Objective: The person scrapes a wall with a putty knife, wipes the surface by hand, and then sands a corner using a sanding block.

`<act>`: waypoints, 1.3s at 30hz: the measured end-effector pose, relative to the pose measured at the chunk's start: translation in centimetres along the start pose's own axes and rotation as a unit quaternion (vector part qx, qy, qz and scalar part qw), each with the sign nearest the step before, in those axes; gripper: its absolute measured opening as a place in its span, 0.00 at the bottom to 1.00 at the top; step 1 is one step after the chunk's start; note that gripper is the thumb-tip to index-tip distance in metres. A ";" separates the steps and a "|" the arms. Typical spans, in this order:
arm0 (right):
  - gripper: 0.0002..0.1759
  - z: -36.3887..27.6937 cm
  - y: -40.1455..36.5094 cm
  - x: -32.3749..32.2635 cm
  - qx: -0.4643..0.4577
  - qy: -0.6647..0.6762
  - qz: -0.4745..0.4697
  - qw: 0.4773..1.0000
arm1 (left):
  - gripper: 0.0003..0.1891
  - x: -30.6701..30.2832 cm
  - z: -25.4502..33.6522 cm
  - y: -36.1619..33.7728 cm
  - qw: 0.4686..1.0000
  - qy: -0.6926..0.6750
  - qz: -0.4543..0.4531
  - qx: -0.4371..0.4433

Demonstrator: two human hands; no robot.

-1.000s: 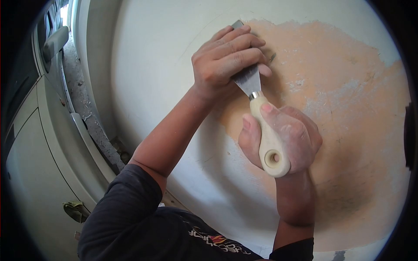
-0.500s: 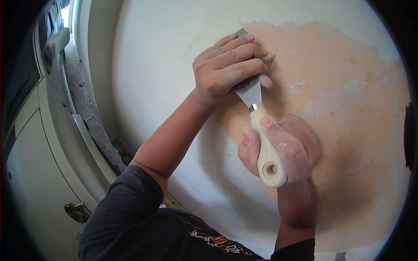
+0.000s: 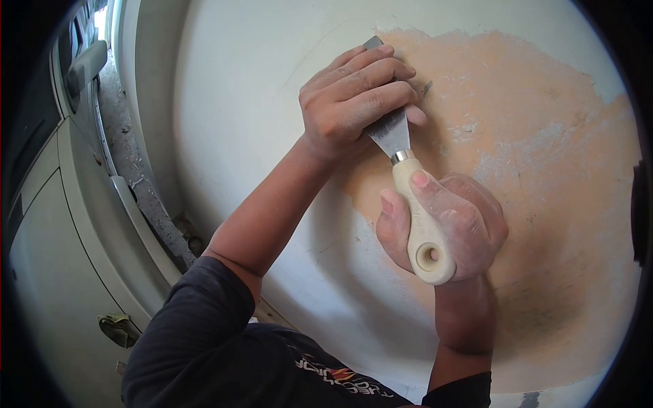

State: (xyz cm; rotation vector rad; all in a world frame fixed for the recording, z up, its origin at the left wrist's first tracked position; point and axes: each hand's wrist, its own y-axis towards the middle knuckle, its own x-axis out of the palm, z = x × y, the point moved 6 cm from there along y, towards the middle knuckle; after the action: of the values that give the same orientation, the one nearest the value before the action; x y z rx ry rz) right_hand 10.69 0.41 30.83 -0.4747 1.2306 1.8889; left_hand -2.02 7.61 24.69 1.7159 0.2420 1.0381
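Observation:
In my right hand (image 3: 469, 224) is a putty knife (image 3: 425, 217) with a cream handle and a metal blade, my thumb along the handle. Its blade points up and left, and its far end is hidden under my left hand (image 3: 357, 98). My left fingers are bent over a thin, flat grey piece (image 3: 373, 43), of which only corners show past the fingers, so its full shape is hidden. The two hands work close together in front of a pale panel (image 3: 245, 88) with a large patch of orange-beige filler (image 3: 517, 102), dusty and streaked white.
A light-coloured car (image 3: 61, 272) with a side mirror (image 3: 87, 66) stands at the left, beside a narrow strip of rough floor (image 3: 126, 149). A crumpled greenish cloth (image 3: 117, 326) is at the car's door. A dark object (image 3: 639, 211) sits at the right edge.
Both hands have shifted slightly upward. The putty knife's handle has moved a little up and to the right, still in my right hand.

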 end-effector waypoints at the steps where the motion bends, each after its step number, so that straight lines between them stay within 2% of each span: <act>1: 0.18 0.1 0.1 0.0 0.004 0.003 0.006 1.000 | 0.20 0.2 -0.2 0.1 1.000 0.000 0.000 0.001; 3: 0.18 0.3 0.2 0.0 0.009 0.005 0.007 1.000 | 0.15 0.2 -0.6 0.0 0.999 0.005 0.044 0.004; 6: 0.19 0.2 0.1 0.2 0.007 0.003 0.005 1.000 | 0.15 0.0 -0.6 -0.1 0.999 0.003 0.053 0.009; 8: 0.19 0.4 -0.2 0.0 0.003 0.005 0.028 1.000 | 0.15 0.0 -0.6 0.0 0.999 0.010 0.039 0.014; 14: 0.18 0.2 0.0 0.2 0.008 0.007 -0.001 1.000 | 0.15 0.0 -0.7 -0.3 0.999 0.003 0.032 -0.011; 16: 0.18 0.3 0.0 0.4 0.001 0.004 0.016 1.000 | 0.15 -0.1 -0.7 -0.2 1.000 0.018 0.020 -0.013; 19: 0.18 0.5 0.1 0.5 0.003 0.007 0.015 1.000 | 0.20 0.2 -0.8 -0.2 0.999 -0.005 0.000 -0.033; 21: 0.18 0.3 0.1 0.3 0.011 0.017 0.005 1.000 | 0.15 0.1 -1.1 -0.2 0.999 -0.004 0.039 -0.019; 33: 0.17 -0.3 0.1 0.7 0.012 0.004 0.011 1.000 | 0.13 0.0 -0.2 -0.1 0.999 0.021 0.030 0.019; 37: 0.18 -0.2 0.2 0.7 0.019 0.008 0.011 1.000 | 0.19 -0.2 -0.3 -0.1 0.999 0.006 0.033 -0.008; 39: 0.18 -0.5 0.2 0.6 0.010 0.000 0.015 1.000 | 0.13 -0.3 -0.1 -0.1 0.999 0.003 0.039 0.012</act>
State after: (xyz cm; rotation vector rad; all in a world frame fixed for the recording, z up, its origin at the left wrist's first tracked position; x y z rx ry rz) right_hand 10.14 0.17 30.35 -0.4484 1.2625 1.8990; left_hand -2.20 7.56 24.46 1.7555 0.1938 1.1011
